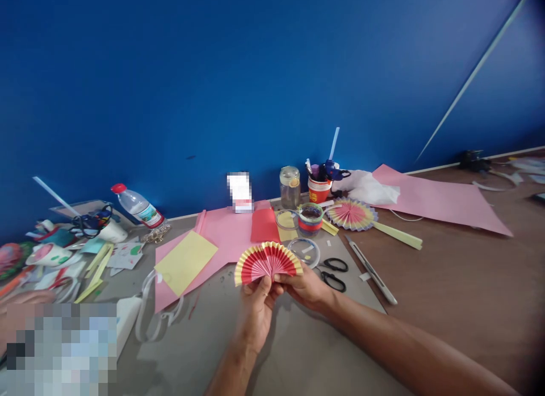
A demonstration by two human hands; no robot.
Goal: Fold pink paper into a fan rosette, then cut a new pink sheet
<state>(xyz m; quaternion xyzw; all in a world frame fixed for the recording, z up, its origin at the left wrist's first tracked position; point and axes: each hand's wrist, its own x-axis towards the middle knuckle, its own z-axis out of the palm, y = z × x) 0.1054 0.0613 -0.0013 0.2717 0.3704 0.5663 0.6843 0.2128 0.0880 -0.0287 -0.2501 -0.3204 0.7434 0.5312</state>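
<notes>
A pleated paper fan (269, 261), with a yellow rim, a red band and a pink middle, is spread in a half circle before me. My left hand (258, 305) pinches it at the bottom centre with thumb and fingers. From the right, my right hand (307, 285) grips its lower right side near the same point. Black-handled scissors (334, 275) lie just right of my hands, their blades hidden. A roll of clear tape (304, 253) rests behind the right hand. Beyond it, a finished-looking round pleated paper fan (351, 215) has a yellow paper handle (398, 236).
Pink paper (225, 228) lies under a yellow sheet (186, 263) and red paper (264, 225). A glass jar (290, 188), a cup of tools (319, 190) and a bottle (138, 207) stand near the blue wall. A utility knife (372, 271) lies right. Another person's hand (23, 308) is at left.
</notes>
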